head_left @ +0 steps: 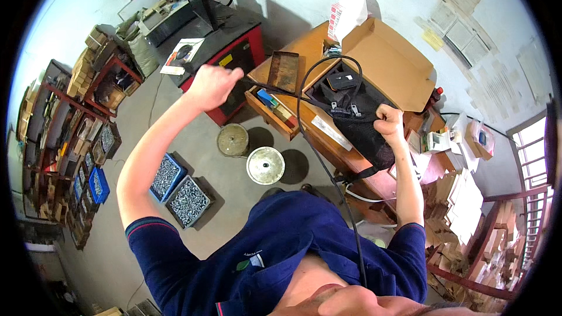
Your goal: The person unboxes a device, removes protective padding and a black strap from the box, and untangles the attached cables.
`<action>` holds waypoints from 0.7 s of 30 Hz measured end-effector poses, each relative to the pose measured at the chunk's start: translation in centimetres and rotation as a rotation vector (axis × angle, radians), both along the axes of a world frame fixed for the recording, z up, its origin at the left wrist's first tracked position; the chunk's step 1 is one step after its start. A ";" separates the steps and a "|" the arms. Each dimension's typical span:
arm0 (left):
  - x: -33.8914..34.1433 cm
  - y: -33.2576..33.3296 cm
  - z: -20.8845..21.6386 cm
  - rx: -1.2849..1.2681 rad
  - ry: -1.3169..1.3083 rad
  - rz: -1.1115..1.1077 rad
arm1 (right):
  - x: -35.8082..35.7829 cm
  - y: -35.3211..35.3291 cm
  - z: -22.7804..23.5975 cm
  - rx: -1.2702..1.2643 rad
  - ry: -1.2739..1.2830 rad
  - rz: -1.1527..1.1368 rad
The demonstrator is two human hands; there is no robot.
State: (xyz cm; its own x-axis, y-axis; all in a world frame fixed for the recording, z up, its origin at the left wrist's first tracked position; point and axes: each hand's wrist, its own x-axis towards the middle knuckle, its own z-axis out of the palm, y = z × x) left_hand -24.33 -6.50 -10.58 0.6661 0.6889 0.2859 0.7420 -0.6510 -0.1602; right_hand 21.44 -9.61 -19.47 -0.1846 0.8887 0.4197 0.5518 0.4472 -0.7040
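Black cable (301, 90) runs from the raised, clenched left hand (212, 85) toward the black mesh bag (357, 114), which the right hand (389, 123) grips, fisted. Both sit over a wooden desk (304, 47); concrete floor, shelving far left.

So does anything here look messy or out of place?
A few things. The cardboard box on the wooden desk sits open with a black bag bulging over its edge, a black cable loops loose across it, and a desk drawer hangs open. Both fists, left hand and right hand, are raised and closed.
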 end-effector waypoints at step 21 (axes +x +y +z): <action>3.2 0.9 3.4 -0.595 -0.560 0.115 | 0.1 -2.1 -2.8 -0.050 0.138 -0.019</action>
State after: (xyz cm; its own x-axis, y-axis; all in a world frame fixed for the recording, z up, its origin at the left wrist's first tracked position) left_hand -21.14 -5.60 -7.14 0.4492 0.8852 0.1208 0.6767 -0.4254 0.6009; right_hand 21.53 -11.74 -22.24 -0.1108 0.9118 0.3953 0.4564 0.4000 -0.7948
